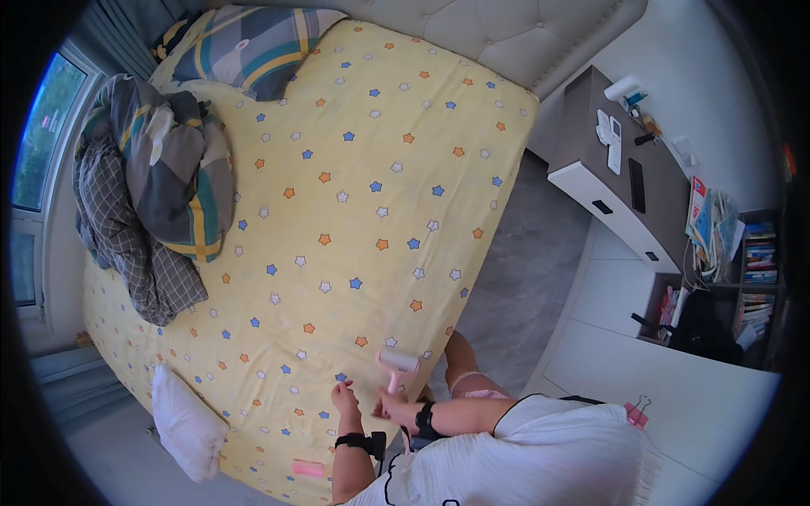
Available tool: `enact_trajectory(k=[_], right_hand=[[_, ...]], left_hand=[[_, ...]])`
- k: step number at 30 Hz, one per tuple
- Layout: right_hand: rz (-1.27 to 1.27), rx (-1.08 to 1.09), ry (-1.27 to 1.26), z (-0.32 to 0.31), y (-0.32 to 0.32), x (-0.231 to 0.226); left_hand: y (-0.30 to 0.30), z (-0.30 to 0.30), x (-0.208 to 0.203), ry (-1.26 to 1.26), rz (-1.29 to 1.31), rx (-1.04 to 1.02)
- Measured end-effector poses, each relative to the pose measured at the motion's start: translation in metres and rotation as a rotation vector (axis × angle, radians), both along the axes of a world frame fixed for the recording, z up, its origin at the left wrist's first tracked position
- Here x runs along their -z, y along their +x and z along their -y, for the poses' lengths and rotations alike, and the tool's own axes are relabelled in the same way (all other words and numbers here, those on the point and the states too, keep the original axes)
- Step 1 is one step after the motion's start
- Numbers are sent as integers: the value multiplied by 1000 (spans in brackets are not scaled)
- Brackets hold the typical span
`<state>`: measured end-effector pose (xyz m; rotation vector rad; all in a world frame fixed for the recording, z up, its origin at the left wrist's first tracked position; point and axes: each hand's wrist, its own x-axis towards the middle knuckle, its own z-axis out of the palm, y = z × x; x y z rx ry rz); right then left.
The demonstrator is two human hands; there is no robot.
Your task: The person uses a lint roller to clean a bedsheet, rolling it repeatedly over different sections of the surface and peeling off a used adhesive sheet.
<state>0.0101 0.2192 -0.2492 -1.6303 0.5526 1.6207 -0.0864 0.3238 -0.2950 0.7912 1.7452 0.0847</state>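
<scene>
Lint roller [398,361] is gripped by the right hand [389,406] over the bed [354,228]. The left hand [344,398] is held curled nearby.

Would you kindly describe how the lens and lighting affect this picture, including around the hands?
Head view: black corners frame the fisheye picture; blue fringing edges the window; soft light falls on the star-patterned bedsheet; the left hand, right hand and lint roller look soft in fine detail.

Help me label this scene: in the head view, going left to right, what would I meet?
Window → white pillow → pink item → left hand → right hand → pink clip → paper stack.
</scene>
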Motion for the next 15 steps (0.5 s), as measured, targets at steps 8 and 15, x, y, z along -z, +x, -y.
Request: enact_trajectory(k=[8, 15], right_hand=[[359, 305, 163, -59, 336, 82], [366, 325, 105, -48, 339, 102]], left_hand=[[-42, 4, -23, 143, -234, -19], [-48, 70, -44, -80, -288, -107]])
